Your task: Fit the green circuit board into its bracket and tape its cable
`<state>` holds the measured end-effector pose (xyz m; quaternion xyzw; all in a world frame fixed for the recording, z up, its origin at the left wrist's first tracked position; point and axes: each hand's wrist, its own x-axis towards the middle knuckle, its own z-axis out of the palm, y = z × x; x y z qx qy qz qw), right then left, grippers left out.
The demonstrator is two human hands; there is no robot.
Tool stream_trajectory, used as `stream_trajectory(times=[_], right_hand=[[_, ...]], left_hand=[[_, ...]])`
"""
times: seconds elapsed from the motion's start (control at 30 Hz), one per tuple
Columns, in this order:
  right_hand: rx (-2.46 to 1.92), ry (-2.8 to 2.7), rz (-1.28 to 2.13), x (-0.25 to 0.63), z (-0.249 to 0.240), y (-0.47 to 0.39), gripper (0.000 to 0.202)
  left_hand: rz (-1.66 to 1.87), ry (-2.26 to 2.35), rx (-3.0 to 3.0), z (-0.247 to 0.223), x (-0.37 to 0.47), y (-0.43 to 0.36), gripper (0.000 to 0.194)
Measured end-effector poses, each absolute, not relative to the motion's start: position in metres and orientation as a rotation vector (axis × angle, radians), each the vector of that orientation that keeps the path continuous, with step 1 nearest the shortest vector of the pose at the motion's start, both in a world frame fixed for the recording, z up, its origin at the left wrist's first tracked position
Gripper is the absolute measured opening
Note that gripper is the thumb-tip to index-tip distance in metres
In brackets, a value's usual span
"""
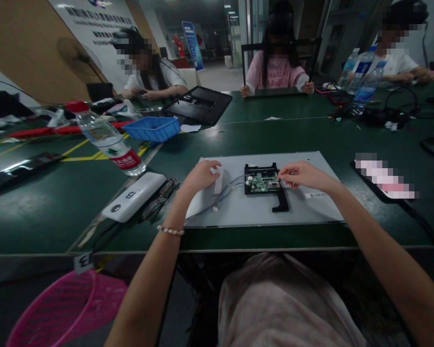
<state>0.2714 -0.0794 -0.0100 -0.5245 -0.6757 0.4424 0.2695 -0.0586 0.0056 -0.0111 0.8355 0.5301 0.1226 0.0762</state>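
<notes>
A flat grey panel (235, 212) lies on the table before me. On it sits a black bracket (282, 200) framing a green circuit board (262, 183), and thin grey cables (226, 193) run left from the board. My left hand (203, 174) is over the panel's left part, its fingers curled closed at the upper end of a white strip (218, 183). At the board's right edge is my right hand (299, 174), thumb and fingers pinched together. Something small and pale shows under those fingertips, too indistinct to name.
Left of the panel are a white power bank (134, 196), glasses (159, 200), a water bottle (110, 144) and a blue tray (154, 129). A phone (383, 180) lies to the right. A pink basket (68, 308) stands below the table edge. Several people sit opposite, one holding a black frame (280, 91).
</notes>
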Motion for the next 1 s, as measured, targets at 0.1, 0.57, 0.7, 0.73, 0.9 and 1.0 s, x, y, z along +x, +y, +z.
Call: stream_trajectory(times=[0.1,0.57,0.7,0.73,0.9,1.0], right_hand=[[-1.413,-1.808,1.187,0.272,-0.011,-0.079,0.017],[-1.335,-1.890,0.686,0.259,-0.006,-0.090,0.023],[-1.257,-1.972,0.531,0.229,-0.003,-0.124,0.028],[-1.237,-2.004,0.491,0.219,-0.003,-0.132,0.030],[-1.144,-2.215,0.299,0.168,-0.012,-0.158,0.040],[-1.172,-2.271,0.238,0.142,-0.020,-0.158,0.050]], left_hand=[[0.443,1.571,2.472,-0.012,-0.061,0.005,0.029],[0.849,1.523,2.265,0.008,-0.058,-0.039,0.021],[0.622,1.585,2.257,0.002,-0.052,-0.048,0.024],[0.602,1.611,2.271,0.002,-0.051,-0.052,0.026],[0.725,1.718,2.504,0.009,-0.041,-0.088,0.028],[0.580,1.725,2.611,0.004,-0.031,-0.110,0.032]])
